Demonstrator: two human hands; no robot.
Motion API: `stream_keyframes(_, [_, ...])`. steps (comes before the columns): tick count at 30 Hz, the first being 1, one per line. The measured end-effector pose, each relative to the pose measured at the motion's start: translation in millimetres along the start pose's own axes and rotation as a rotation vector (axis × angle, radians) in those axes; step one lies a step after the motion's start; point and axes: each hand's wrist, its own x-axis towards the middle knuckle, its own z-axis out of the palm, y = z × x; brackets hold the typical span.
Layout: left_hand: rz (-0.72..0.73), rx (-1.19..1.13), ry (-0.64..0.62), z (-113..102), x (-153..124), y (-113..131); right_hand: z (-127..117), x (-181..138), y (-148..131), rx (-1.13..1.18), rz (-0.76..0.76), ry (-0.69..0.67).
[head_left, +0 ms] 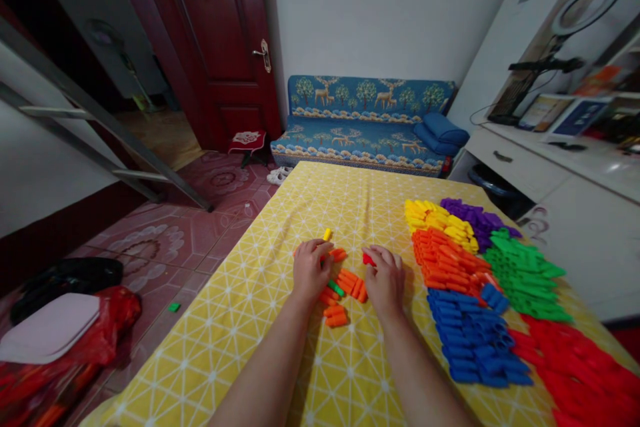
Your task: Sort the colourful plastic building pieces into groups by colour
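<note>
My left hand (314, 270) is over a small group of plastic pieces, its fingers curled down; what they hold is hidden beneath them. Around it lie short orange tube-shaped pieces (352, 284), a green piece (336, 288) and, just beyond the fingertips, a yellow piece (327, 234). To the right, my right hand (389, 277) is closed with a small red plastic piece (369, 258) at its thumb and fingertips. More orange pieces (335, 315) lie nearer to me, between my forearms.
Yellow (440, 220), purple (477, 219), orange (447, 260), green (525, 277), blue (473, 340) and red (585, 367) piles cover the right side of the patterned tablecloth (250, 340). A sofa (350, 133) stands behind. On the floor are red bags (120, 310) and a green piece (174, 307).
</note>
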Motion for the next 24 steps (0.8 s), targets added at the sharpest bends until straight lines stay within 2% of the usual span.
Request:
stream_keyframes(4, [0.000,-0.002,-0.002,2,1,-1,-8,-2,7,-0.021,-0.019,-0.107])
stream_keyframes(8, [0.021,0.000,-0.016,3,1,-2,-11,-1,8,-0.050,0.012,-0.111])
stream_keyframes(10, [0.025,0.003,-0.019,4,0,-3,-19,3,11,-0.036,0.018,-0.059])
stream_keyframes(12, [0.025,0.005,-0.022,4,1,-4,-34,10,19,-0.028,0.017,0.055])
stream_keyframes(15, [0.020,0.009,-0.032,4,1,-4,-65,26,41,-0.100,0.059,0.252])
stream_keyframes(17, [0.018,0.011,-0.040,4,2,-3,-83,40,60,-0.176,0.121,0.301])
stream_keyframes(20, [0.021,0.010,-0.036,5,2,-3,-98,58,85,-0.279,0.211,0.247])
stream_keyframes(24, [0.026,0.003,-0.030,5,2,-4,-99,70,106,-0.345,0.262,0.143])
